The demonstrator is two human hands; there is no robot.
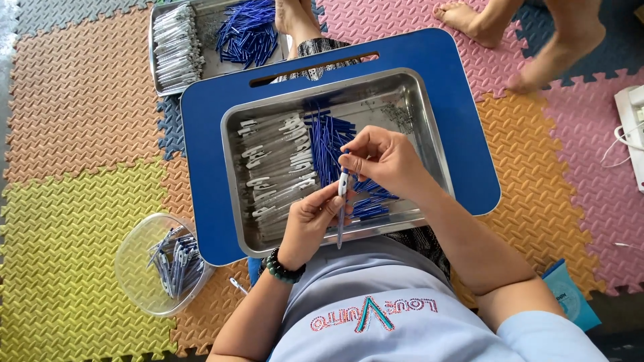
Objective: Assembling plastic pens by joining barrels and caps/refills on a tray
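Observation:
My left hand grips a clear pen barrel that points down toward my lap. My right hand pinches the pen's upper end, where a blue-and-white cap piece sits. Both hands hover over a steel tray. The tray holds a heap of clear pen barrels on its left side and blue refills in its middle. A small pile of tiny springs lies at the tray's far right corner.
The tray rests on a blue lap desk. A clear plastic tub with several finished pens stands at my left. A second steel tray with pen parts lies farther away. Another person's bare feet rest on the foam floor mats.

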